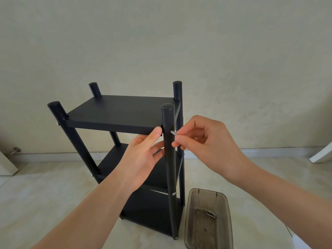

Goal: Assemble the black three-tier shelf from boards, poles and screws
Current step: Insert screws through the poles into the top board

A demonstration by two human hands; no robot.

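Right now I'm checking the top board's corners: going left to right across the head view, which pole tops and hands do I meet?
Front-left pole top → back-left pole top → left hand → front-right pole top → back-right pole top → right hand, pinching the screw.

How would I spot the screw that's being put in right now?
Find the black three-tier shelf standing on the pale floor, then its near right pole. Just below the top board, a short silver screw sticks out sideways, pinched by the right hand. The other screws sit flush; this one still protrudes.
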